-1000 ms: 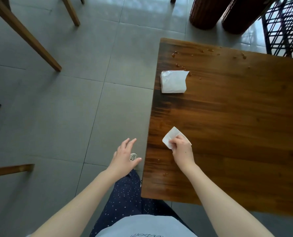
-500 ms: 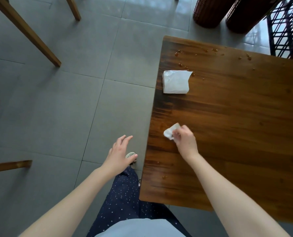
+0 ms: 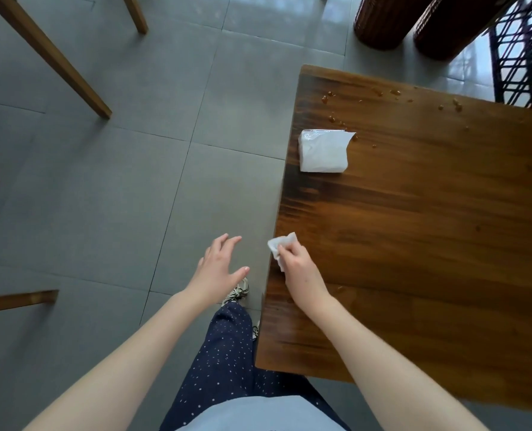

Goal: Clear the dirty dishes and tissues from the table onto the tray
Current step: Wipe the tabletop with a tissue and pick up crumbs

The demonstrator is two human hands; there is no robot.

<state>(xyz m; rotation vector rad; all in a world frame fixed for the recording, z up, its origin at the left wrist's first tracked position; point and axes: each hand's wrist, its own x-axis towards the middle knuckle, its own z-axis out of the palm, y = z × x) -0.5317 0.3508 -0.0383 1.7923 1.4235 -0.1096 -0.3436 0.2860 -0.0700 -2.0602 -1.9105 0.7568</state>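
My right hand (image 3: 295, 262) pinches a small white tissue (image 3: 278, 245) at the left edge of the dark wooden table (image 3: 429, 244). Part of the tissue hangs past the edge, part is hidden under my fingers. My left hand (image 3: 219, 269) hovers over the floor just left of the table edge, fingers spread and holding nothing. A white pack of tissues (image 3: 323, 150) lies flat near the table's far left corner. Neither a tray nor any dishes are in view.
Brown crumbs and drips (image 3: 336, 118) dot the table's far edge. Wooden chair legs (image 3: 59, 63) stand on the grey tiled floor at the left. Two wicker cylinders (image 3: 382, 20) and a dark lattice chair (image 3: 525, 57) sit behind the table.
My right hand has crumpled the tissue and dragged it left to the table's edge. My left hand has stayed beside the edge, fingers spread.
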